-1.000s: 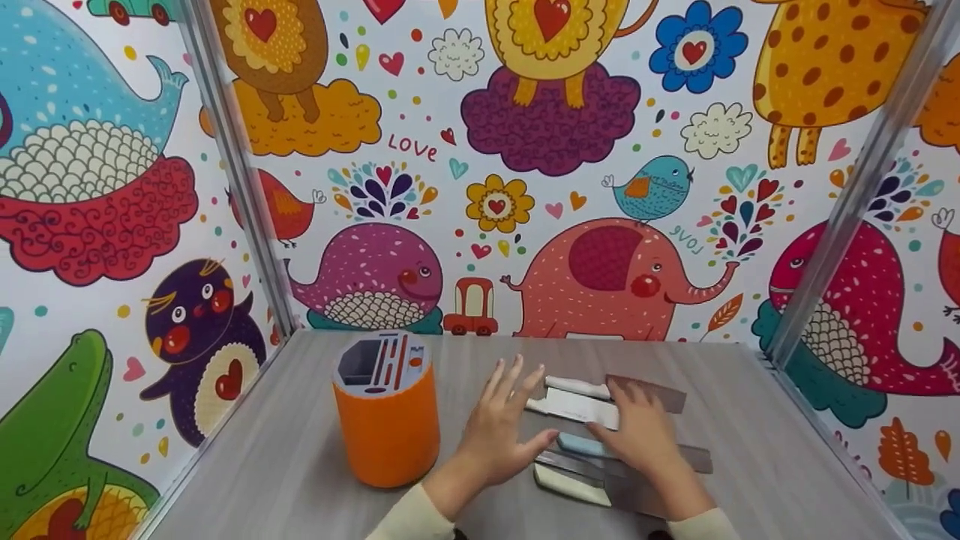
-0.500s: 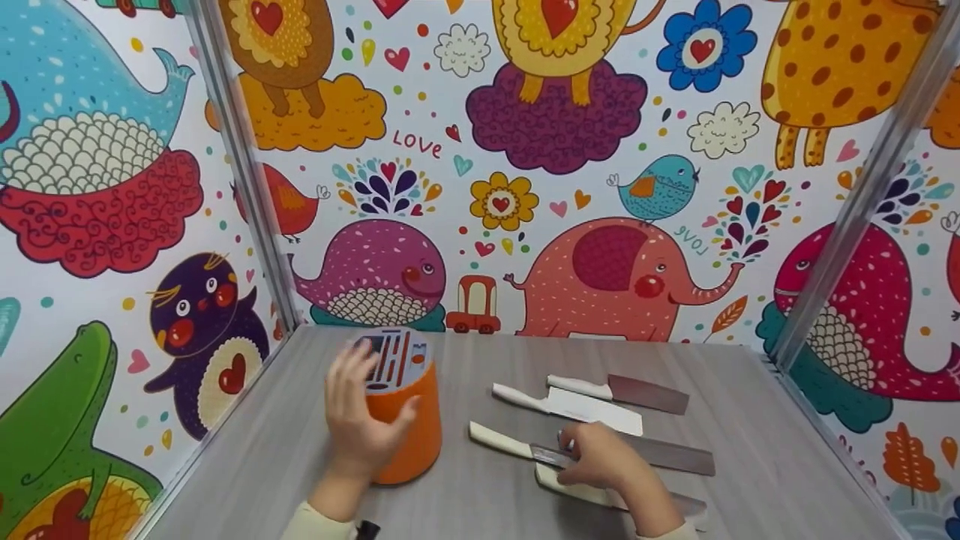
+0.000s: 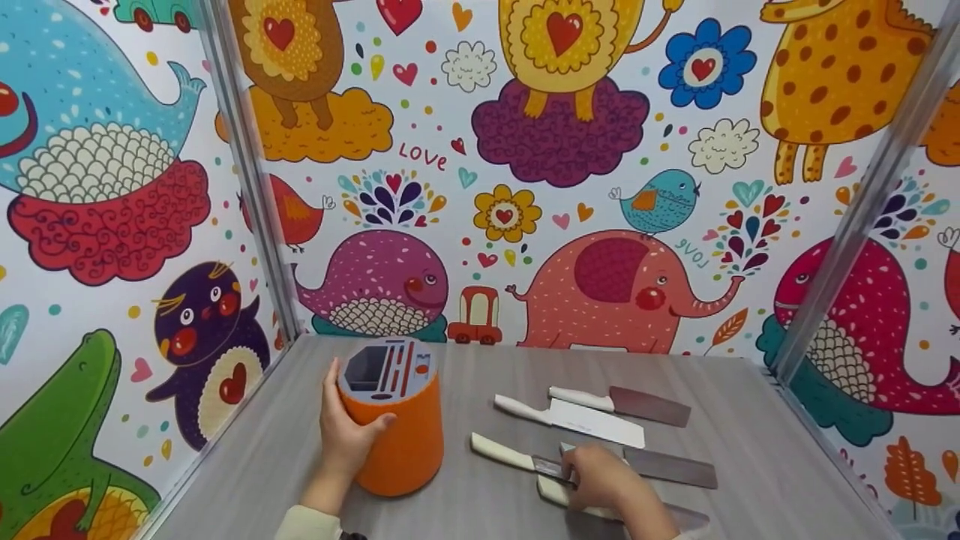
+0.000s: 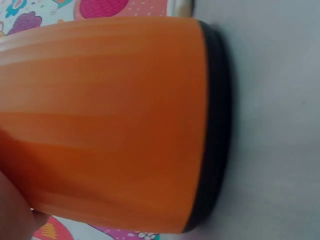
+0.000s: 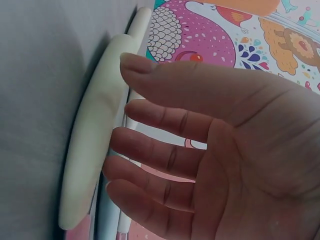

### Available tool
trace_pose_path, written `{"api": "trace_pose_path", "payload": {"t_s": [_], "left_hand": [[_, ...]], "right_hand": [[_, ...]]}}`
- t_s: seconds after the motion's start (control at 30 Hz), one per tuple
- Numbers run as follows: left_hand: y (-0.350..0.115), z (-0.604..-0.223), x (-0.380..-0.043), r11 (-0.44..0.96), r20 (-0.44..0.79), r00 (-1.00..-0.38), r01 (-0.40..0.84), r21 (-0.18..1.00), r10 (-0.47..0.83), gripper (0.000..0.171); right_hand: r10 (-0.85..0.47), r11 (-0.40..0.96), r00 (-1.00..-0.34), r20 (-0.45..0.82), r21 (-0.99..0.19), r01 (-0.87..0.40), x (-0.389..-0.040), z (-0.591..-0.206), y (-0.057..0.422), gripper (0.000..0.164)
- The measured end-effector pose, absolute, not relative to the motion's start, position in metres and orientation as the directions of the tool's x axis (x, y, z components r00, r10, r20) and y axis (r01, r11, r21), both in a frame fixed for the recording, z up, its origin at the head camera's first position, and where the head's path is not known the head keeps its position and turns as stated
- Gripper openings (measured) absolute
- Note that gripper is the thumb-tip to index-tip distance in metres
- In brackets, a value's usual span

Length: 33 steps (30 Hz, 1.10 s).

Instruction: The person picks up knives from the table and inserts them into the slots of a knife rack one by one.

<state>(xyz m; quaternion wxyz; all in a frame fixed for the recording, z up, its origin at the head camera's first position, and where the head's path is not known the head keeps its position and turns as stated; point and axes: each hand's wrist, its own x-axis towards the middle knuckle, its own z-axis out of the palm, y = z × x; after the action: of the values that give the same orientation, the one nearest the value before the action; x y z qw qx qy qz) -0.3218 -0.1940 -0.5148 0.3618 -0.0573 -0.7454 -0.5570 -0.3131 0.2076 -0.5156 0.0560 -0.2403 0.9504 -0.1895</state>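
Observation:
An orange knife block with a grey slotted top stands upright on the table. My left hand holds its left side, thumb on the front and fingers behind; the orange wall fills most of the left wrist view. Over the nearer knives is my right hand, fingers pointing down. In the right wrist view this hand has loosely bent fingers beside a cream knife handle, gripping nothing. Closest to it lie the front cream-handled knife and a narrow-bladed knife. The hand partly covers both.
Farther back on the grey table lie a white-handled cleaver and a knife with a reddish-brown blade. A broad-bladed knife lies right of the right hand. Walls with cartoon prints enclose the table's back and sides.
My left hand has gone from above the knives leftward onto the knife block. The right hand has moved from the cleaver area down and nearer to the front knives.

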Motion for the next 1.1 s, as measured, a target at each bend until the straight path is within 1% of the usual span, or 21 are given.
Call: {"api": "trace_pose_path", "payload": {"t_s": [0.1,0.23,0.43,0.67,0.8,0.9,1.1], "left_hand": [[-0.194,-0.517,-0.322,0.318,0.58,-0.748,0.492,0.811,-0.322,0.112],[-0.191,-0.516,-0.321,0.302,0.561,-0.758,0.478,0.825,-0.333,0.112],[-0.188,-0.518,-0.323,0.31,0.57,-0.746,0.483,0.819,-0.343,0.11],[-0.188,-0.519,-0.322,0.301,0.575,-0.731,0.492,0.817,-0.366,0.107],[-0.188,-0.519,-0.322,0.294,0.577,-0.73,0.497,0.816,-0.366,0.107],[-0.188,-0.518,-0.322,0.297,0.58,-0.73,0.499,0.814,-0.361,0.108],[-0.188,-0.517,-0.322,0.308,0.572,-0.737,0.486,0.818,-0.359,0.111]], "right_hand": [[-0.481,0.826,-0.877,-0.019,-0.347,-0.445,-0.312,-0.517,0.206,0.037],[-0.476,0.839,-0.879,-0.029,-0.316,-0.444,-0.312,-0.521,0.205,0.039],[-0.481,0.845,-0.876,-0.019,-0.277,-0.458,-0.311,-0.523,0.206,0.039],[-0.484,0.854,-0.872,-0.066,-0.256,-0.454,-0.313,-0.526,0.205,0.04],[-0.488,0.852,-0.868,-0.087,-0.262,-0.453,-0.313,-0.524,0.205,0.039],[-0.511,0.834,-0.856,-0.075,-0.285,-0.473,-0.312,-0.522,0.204,0.039],[-0.577,0.756,-0.816,0.037,-0.351,-0.552,-0.311,-0.514,0.2,0.036]]}}
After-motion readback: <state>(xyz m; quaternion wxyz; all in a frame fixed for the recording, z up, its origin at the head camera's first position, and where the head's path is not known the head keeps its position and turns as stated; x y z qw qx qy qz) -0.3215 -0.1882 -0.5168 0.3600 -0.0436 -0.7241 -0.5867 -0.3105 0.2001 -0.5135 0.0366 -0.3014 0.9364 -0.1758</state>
